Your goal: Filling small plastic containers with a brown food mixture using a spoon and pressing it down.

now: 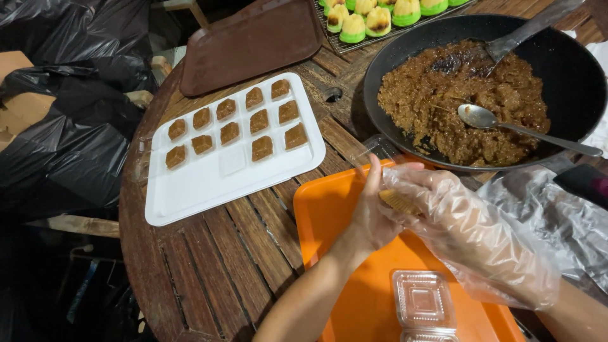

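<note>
Orange plastic fills the space under both hands: an orange tray (329, 215) on a slatted wooden table (209, 259). The left hand (373, 215) is bare, its fingers pressed together and curled around a small ridged yellow cake (398, 201), with the thumb pointing up beside it. The right hand (456, 228) wears a loose clear plastic glove (506, 266); its fingertips meet the cake from the other side, so the cake is pinched between the two hands, just above the tray. How much of the cake is covered by the fingers cannot be told.

Just below the fingers, toward the person, a clear plastic box (422, 299) lies open on the tray. Beyond the fingertips sits a black pan (570, 69) of brown sticky filling (462, 101), with a metal spoon (487, 118) resting in it and a metal spatula (519, 35) dug in at the far side. Well off to the left of the fingers a white tray (190, 190) carries rows of brown squares (231, 130). Farther off lie a brown tray (253, 41) and a wire rack (345, 44) of yellow-and-green cakes (379, 20). Black bags (69, 126) are heaped past the table's left edge.
</note>
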